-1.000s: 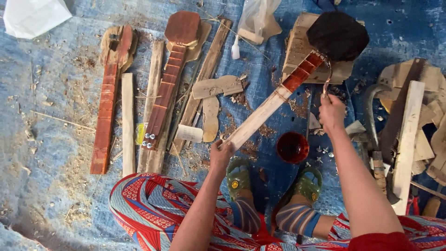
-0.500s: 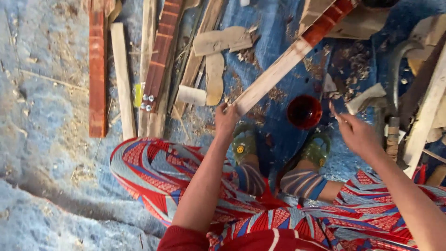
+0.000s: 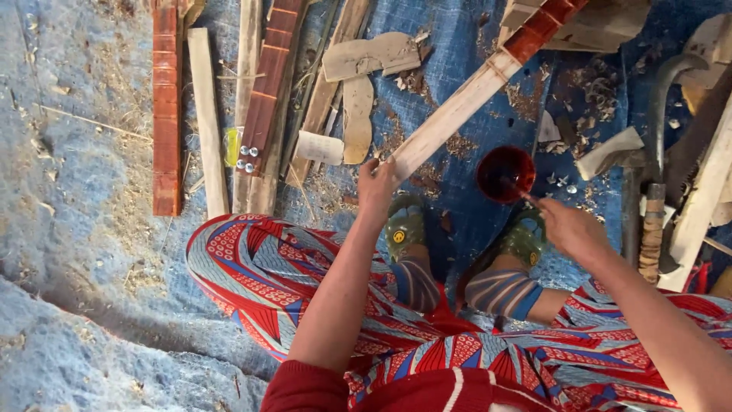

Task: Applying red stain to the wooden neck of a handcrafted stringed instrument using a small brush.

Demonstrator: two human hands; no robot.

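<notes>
My left hand [image 3: 377,185] grips the near end of a long pale wooden instrument neck [image 3: 457,111], which runs up and right; its far part is painted red-brown. My right hand [image 3: 569,229] holds a thin brush, its tip dipped in a small round cup of dark red paint [image 3: 505,174] on the blue tarp. The cup sits just right of the neck and in front of my feet in green sandals [image 3: 404,229].
Several wooden slats and red-stained necks [image 3: 166,107] lie at the upper left on the blue tarp [image 3: 76,191], with cut-out wood pieces [image 3: 370,57] beside them. Wood scraps, shavings and an adze-like tool [image 3: 648,221] crowd the right side.
The view has tilted down toward my lap. My right hand has come away from the painted end of the neck to the paint cup. The left hand keeps its grip.
</notes>
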